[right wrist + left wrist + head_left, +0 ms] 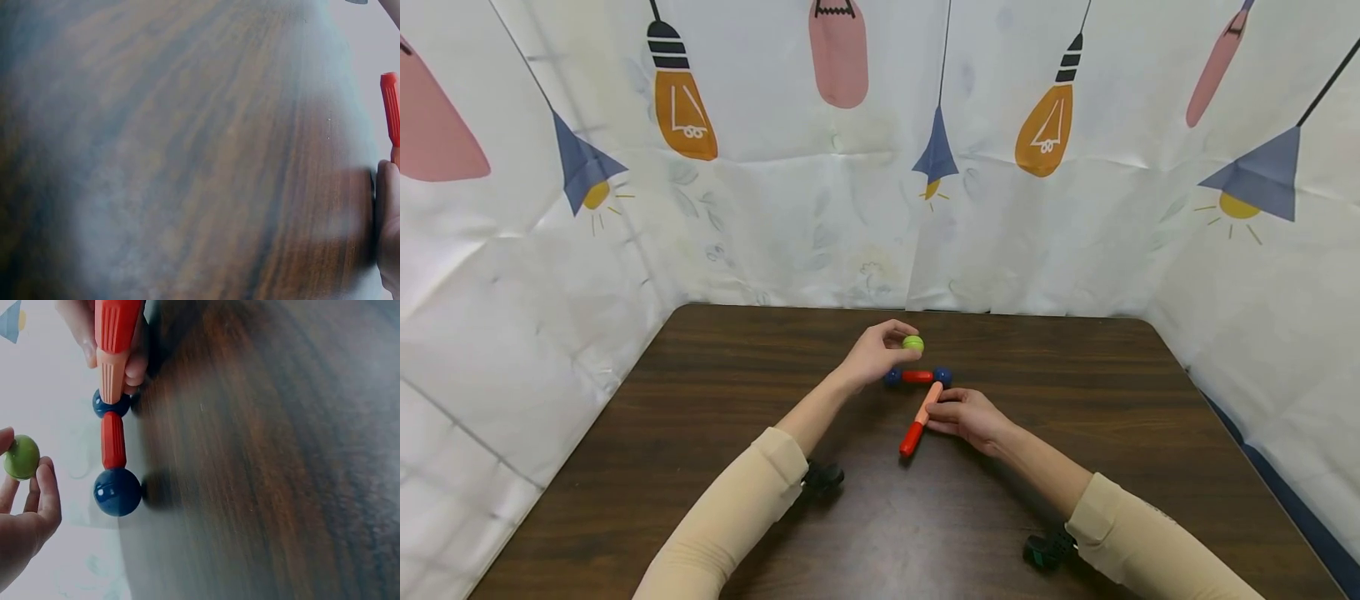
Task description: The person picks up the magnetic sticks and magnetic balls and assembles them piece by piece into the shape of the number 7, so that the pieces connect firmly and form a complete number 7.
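Note:
My left hand (877, 352) pinches a small green ball (913, 343) between thumb and fingertips, over the far middle of the table. In the left wrist view a groove crosses the green ball (22, 457). My right hand (970, 417) grips the peach part of a ribbed stick (912, 437), whose near half is red. The stick slants, with its peach end close to the right blue ball (942, 377). Between my hands lies a short red rod (917, 377) with a blue ball at either end. In the right wrist view, only the hand's edge and red stick (390, 112) show.
The dark wood-grain table (715, 400) extends around both hands. Behind it hangs a white printed cloth (760, 225), which also runs along both sides. A dark wrist-camera mount sits under each sleeve, low over the table.

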A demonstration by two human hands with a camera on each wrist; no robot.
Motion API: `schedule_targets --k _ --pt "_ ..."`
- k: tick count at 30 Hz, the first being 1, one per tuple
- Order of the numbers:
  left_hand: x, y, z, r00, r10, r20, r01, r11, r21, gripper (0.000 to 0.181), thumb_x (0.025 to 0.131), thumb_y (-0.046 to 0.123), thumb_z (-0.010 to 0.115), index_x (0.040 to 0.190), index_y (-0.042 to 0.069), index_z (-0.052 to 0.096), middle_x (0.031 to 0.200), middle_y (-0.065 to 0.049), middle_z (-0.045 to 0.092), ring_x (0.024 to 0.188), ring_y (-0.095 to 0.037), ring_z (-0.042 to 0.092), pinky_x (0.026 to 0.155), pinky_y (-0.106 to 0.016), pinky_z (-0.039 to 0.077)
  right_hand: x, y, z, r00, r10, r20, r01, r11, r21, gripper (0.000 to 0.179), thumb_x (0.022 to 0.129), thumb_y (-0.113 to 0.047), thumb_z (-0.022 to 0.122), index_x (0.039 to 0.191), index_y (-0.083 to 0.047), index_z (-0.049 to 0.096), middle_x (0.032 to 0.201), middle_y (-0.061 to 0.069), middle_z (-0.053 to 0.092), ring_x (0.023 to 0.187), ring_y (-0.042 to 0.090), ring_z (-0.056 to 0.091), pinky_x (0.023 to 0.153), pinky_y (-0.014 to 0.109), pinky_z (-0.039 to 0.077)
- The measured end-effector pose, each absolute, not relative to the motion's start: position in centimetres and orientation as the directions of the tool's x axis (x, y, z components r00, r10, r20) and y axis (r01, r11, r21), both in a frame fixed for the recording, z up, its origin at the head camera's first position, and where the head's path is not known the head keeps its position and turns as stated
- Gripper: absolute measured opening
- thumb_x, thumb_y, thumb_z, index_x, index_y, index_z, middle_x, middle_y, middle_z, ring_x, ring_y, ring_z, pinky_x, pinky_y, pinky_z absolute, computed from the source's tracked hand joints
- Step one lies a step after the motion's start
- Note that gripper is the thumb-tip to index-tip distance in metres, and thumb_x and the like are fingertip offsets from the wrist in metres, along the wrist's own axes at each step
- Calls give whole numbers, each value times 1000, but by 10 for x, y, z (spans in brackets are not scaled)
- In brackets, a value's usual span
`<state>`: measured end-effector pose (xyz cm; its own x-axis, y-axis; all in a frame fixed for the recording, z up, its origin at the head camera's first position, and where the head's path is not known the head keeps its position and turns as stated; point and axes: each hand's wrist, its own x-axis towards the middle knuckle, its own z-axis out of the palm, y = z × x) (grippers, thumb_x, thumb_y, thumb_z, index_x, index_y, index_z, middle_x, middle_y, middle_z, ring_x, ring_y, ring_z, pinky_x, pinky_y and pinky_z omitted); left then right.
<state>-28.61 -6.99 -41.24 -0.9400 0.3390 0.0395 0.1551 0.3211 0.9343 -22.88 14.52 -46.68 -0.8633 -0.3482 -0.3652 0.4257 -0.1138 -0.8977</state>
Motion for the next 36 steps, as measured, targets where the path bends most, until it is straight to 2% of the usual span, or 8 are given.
schedule_targets --k 16,23,28,36 --pt "-262 -82 -410 -906 422 14 142 273 951 42 95 25 76 131 7 64 123 -5 67 108 -23 64 95 -42 49 -228 146 -468 -866 -340 -367 424 -109 -899 49 102 0 61 141 16 37 115 22 64 98 22 71 92 37 54" --pt "-250 -86 -412 -902 432 8 143 281 949 40 95 24 76 129 7 65 120 -5 66 104 -22 64 90 -41 51 -228 146 -468 -868 -344 -359 416 -108 -903 47 101 1 61 139 16 39 114 20 64 98 21 71 92 37 54" --pt "-244 -89 -414 -896 444 3 138 273 952 40 95 22 77 129 6 65 119 -6 66 102 -23 65 90 -42 51 -228 147 -468 -867 -338 -365 422 -109 -900 45 101 1 61 138 16 40 113 19 64 97 21 71 92 37 54" --pt "-240 -91 -417 -886 463 10 140 249 958 38 94 22 77 128 7 66 119 -6 65 101 -23 65 88 -38 51 -229 146 -467 -861 -352 -367 427 -107 -898 48 102 1 60 141 16 38 115 20 65 99 22 71 93 37 54"
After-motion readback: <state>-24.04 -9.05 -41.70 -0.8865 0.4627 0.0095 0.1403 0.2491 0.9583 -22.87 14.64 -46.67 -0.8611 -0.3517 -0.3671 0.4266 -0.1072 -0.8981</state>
